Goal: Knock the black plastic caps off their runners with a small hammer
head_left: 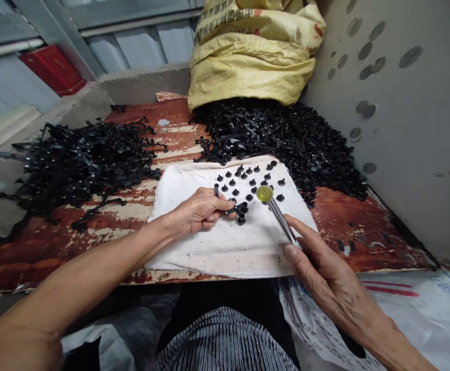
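My left hand (pixel 197 212) rests on a white cloth (pixel 225 242), its fingers pinched on a black plastic piece (pixel 237 208) with small round ends. My right hand (pixel 317 257) grips the metal handle of a small hammer with a yellow-green head (pixel 265 193), which hovers just right of that piece. Several small black button-like parts (pixel 248 178) lie scattered on the cloth beyond the hands.
The cloth lies on a worn red-brown board (pixel 364 226). One heap of black plastic strips (pixel 78 159) sits at the left, another (pixel 286 136) at the back right under a yellow sack (pixel 255 51). A grey wall (pixel 402 129) closes the right side.
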Available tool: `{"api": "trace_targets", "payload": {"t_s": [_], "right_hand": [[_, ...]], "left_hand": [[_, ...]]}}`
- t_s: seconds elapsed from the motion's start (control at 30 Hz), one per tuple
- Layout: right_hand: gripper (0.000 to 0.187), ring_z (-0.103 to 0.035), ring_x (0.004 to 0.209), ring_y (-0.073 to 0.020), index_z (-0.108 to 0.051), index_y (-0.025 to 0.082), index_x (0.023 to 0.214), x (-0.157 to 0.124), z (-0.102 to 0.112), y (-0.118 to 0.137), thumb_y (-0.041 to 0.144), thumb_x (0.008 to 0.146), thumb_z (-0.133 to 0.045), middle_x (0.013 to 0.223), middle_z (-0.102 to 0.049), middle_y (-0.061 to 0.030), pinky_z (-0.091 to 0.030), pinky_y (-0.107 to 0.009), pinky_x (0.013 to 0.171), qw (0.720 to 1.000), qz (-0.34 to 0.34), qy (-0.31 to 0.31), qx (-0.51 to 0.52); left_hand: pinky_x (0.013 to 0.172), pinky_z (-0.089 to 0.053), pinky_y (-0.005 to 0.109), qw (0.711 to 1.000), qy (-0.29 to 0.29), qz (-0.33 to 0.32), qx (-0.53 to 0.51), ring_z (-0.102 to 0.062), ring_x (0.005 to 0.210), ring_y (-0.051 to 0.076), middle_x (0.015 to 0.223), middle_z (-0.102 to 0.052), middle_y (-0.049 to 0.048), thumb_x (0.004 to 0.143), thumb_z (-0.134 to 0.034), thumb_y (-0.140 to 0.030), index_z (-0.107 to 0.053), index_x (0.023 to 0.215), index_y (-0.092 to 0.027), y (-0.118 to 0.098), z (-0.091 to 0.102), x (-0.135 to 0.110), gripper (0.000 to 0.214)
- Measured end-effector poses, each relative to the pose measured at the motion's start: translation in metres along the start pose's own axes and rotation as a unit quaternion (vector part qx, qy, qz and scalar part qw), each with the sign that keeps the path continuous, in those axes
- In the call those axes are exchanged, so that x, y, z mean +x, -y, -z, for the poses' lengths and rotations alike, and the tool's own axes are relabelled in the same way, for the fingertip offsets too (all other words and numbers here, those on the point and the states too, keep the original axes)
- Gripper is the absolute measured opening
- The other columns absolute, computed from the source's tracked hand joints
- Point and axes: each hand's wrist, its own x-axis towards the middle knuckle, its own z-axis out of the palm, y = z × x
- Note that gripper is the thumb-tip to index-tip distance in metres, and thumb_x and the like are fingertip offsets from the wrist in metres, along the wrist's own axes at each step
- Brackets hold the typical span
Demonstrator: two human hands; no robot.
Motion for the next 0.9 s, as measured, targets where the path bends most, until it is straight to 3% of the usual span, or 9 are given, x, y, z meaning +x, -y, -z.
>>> {"api": "trace_targets", "payload": {"t_s": [0.1, 0.23, 0.3, 0.37, 0.43, 0.57, 0.73, 0.83, 0.9], "right_hand": [[0.049, -0.067, 0.109, -0.0241, -0.051, 0.022, 0.141, -0.002, 0.003, 0.004, 0.042, 0.097, -0.046, 0.118, -0.070, -0.0117, -0.056, -0.036, 0.089, 1.000, -0.005, 0.027, -0.003], [0.049, -0.067, 0.067, -0.0162, -0.047, 0.023, 0.145, -0.006, 0.001, 0.005, 0.042, 0.100, -0.041, 0.076, -0.068, -0.0025, -0.058, -0.028, 0.065, 0.999, -0.023, 0.044, 0.014], [0.049, -0.062, 0.055, -0.0140, -0.046, 0.023, 0.146, -0.005, -0.001, 0.004, 0.041, 0.101, -0.040, 0.070, -0.066, -0.0002, -0.056, -0.026, 0.055, 0.999, -0.020, 0.047, 0.011], [0.049, -0.066, 0.060, -0.0157, -0.049, 0.021, 0.145, -0.002, -0.003, 0.004, 0.039, 0.100, -0.041, 0.081, -0.072, -0.0047, -0.059, -0.028, 0.058, 0.999, -0.002, 0.045, -0.002], [0.047, -0.074, 0.081, -0.0208, -0.052, 0.019, 0.143, 0.002, -0.003, 0.006, 0.034, 0.098, -0.044, 0.103, -0.076, -0.0110, -0.062, -0.034, 0.072, 0.998, 0.035, 0.047, -0.016], [0.051, -0.063, 0.119, -0.0258, -0.048, 0.024, 0.146, 0.005, 0.001, 0.020, 0.021, 0.095, -0.049, 0.134, -0.064, -0.0094, -0.053, -0.043, 0.099, 0.991, 0.126, 0.022, -0.043], [0.065, -0.064, 0.118, -0.0273, -0.033, 0.033, 0.154, 0.001, 0.002, 0.028, 0.012, 0.094, -0.047, 0.136, -0.063, -0.0068, -0.052, -0.047, 0.101, 0.983, 0.164, -0.050, -0.068], [0.062, -0.071, 0.106, -0.0270, -0.040, 0.030, 0.151, 0.001, 0.003, 0.022, 0.012, 0.093, -0.048, 0.121, -0.072, -0.0085, -0.060, -0.043, 0.089, 0.981, 0.173, 0.027, -0.079], [0.061, -0.069, 0.109, -0.0265, -0.040, 0.029, 0.151, -0.001, 0.004, 0.020, 0.011, 0.093, -0.048, 0.127, -0.069, -0.0080, -0.059, -0.041, 0.091, 0.980, 0.172, 0.046, -0.084]], "left_hand": [[0.030, -0.013, 0.014, 1.000, 0.005, -0.005, 0.002, -0.028, 0.029, -0.001, 0.061, -0.068, 0.0067, 0.084, -0.060, -0.005, -0.051, 0.068, -0.014, 0.000, 0.001, 0.001, 0.021], [0.030, -0.012, 0.015, 1.000, -0.002, -0.008, 0.012, -0.026, 0.029, -0.001, 0.060, -0.068, 0.0065, 0.084, -0.060, -0.006, -0.049, 0.068, -0.016, 0.000, 0.000, 0.000, 0.022], [0.031, -0.012, 0.015, 1.000, 0.001, -0.011, 0.018, -0.025, 0.030, -0.001, 0.061, -0.069, 0.0064, 0.084, -0.060, -0.006, -0.049, 0.068, -0.016, 0.000, 0.000, -0.001, 0.021], [0.031, -0.012, 0.015, 1.000, 0.002, -0.015, 0.022, -0.026, 0.030, -0.001, 0.061, -0.068, 0.0061, 0.084, -0.061, -0.007, -0.050, 0.069, -0.016, 0.000, 0.000, -0.001, 0.020], [0.032, -0.011, 0.016, 1.000, 0.000, -0.016, 0.021, -0.026, 0.030, -0.001, 0.060, -0.068, 0.0059, 0.084, -0.061, -0.006, -0.050, 0.070, -0.016, 0.000, 0.000, -0.002, 0.020], [0.032, -0.010, 0.017, 1.000, -0.006, -0.014, 0.025, -0.024, 0.030, -0.001, 0.059, -0.068, 0.0060, 0.084, -0.060, -0.006, -0.048, 0.070, -0.017, 0.000, -0.001, -0.003, 0.021], [0.032, -0.010, 0.017, 1.000, -0.004, -0.021, 0.021, -0.021, 0.030, 0.000, 0.059, -0.068, 0.0038, 0.083, -0.061, -0.008, -0.047, 0.073, -0.018, 0.001, -0.001, -0.003, 0.020], [0.032, -0.010, 0.017, 0.999, -0.008, -0.023, 0.028, -0.022, 0.030, 0.000, 0.060, -0.068, 0.0046, 0.083, -0.062, -0.010, -0.047, 0.072, -0.018, 0.003, -0.001, -0.002, 0.021], [0.032, -0.010, 0.018, 0.999, -0.007, -0.026, 0.030, -0.023, 0.030, 0.000, 0.060, -0.069, 0.0053, 0.083, -0.062, -0.010, -0.047, 0.070, -0.018, 0.004, 0.000, -0.001, 0.021]]}}
